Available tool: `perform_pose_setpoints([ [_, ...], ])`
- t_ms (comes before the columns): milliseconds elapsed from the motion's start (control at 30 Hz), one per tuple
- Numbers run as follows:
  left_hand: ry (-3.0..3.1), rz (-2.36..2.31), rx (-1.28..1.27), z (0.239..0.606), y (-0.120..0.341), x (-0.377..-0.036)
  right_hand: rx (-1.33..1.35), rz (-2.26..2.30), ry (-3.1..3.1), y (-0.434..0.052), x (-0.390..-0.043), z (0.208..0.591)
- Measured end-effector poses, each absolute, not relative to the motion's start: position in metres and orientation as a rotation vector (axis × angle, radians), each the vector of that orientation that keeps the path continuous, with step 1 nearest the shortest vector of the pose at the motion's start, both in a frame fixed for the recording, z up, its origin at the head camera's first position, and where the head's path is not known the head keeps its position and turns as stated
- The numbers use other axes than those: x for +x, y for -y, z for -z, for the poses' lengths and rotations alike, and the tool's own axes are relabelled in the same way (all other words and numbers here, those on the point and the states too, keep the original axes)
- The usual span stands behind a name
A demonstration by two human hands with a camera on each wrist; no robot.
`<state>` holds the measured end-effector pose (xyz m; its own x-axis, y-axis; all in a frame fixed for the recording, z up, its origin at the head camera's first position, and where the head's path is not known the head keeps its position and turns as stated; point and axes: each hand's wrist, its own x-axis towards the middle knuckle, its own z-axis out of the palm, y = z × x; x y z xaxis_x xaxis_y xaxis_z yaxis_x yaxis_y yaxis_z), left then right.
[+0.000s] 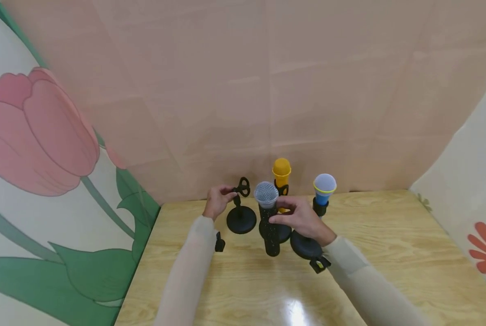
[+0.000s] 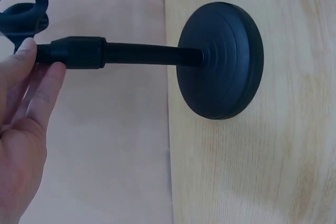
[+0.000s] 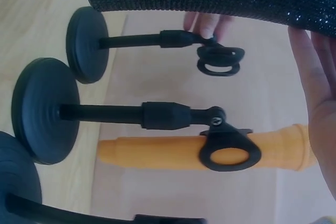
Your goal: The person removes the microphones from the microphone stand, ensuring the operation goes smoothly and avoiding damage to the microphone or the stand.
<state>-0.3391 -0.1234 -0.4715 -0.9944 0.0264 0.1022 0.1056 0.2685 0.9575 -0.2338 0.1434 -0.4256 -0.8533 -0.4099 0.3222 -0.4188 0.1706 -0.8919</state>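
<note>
**Inspector A:** Black glitter casing lies across the right hand (image 1: 304, 219): the fingers (image 3: 315, 72) curl around the body of the sparkly microphone (image 1: 268, 222), thumb side toward its silver grille, barrel hanging downward above the table (image 1: 389, 253).

**Inspector B:** And the left hand (image 1: 217, 201)?

**Inspector A:** Its fingertips (image 2: 23, 59) pinch the upper collar of the empty stand (image 2: 157, 56), just under the ring clip; fingers only lightly bent. The stand's round base sits on the wood.

**Inspector B:** Relative positions?

**Inspector A:** The held microphone is just to the right of that empty clip, apart from it. Behind stand the orange microphone (image 1: 281, 174) and the blue microphone (image 1: 323, 190), each upright in its own stand.
</note>
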Motion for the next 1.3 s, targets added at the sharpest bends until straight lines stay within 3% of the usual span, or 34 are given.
perform_pose_setpoints([
  [633, 2.597, 1.521, -0.181, 0.465, 0.12, -0.348, 0.733, -1.832, 2.427, -0.144, -0.237, 0.462],
  [1300, 2.638, 1.466, -0.113, 0.46, 0.117, -0.358, 0.556, -1.834, 2.559, -0.144, -0.239, 0.485],
])
